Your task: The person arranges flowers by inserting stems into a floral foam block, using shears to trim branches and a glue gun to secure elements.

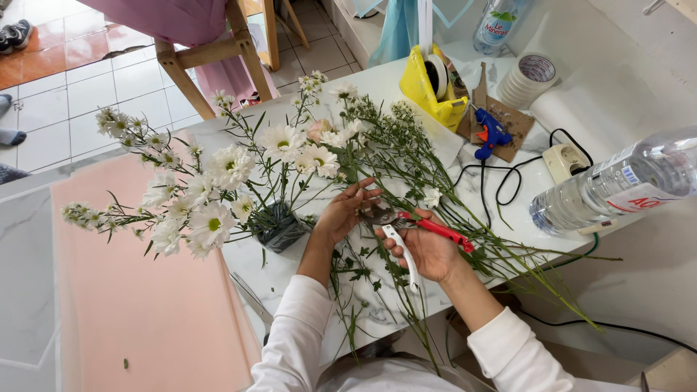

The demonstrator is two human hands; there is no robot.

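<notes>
White marble-look table (pixel 541 181), strewn with cut green stems (pixel 465 218). Pale pink wrapping sheet (pixel 138 305) spread left of the pruning shears, reaching the near edge. White daisy arrangement (pixel 218 189) standing in a small dark holder (pixel 279 229), just left of the shears. Clear plastic water bottle (pixel 617 185) lying on its side, well right of the shears. White paper roll (pixel 581 109) far right of them, beyond the bottle. Yellow tape dispenser (pixel 432 87) beyond the shears, toward the far edge. Stack of white tape rolls (pixel 528 78) right of that dispenser. Blue glue gun (pixel 490 134) on a brown cardboard scrap (pixel 512 123), beyond and right of the shears, black cable trailing to a cream socket block (pixel 568 160).

Left hand (pixel 341 214) just left of the shears, fingers (pixel 359 190) lightly curled, pinching a thin green stem at the blades. Right hand (pixel 428 250) wrapped around the pruning shears (pixel 406 229), fingers closed over the white handle, red handle jutting right; blades at the stem, above the table's near middle.
</notes>
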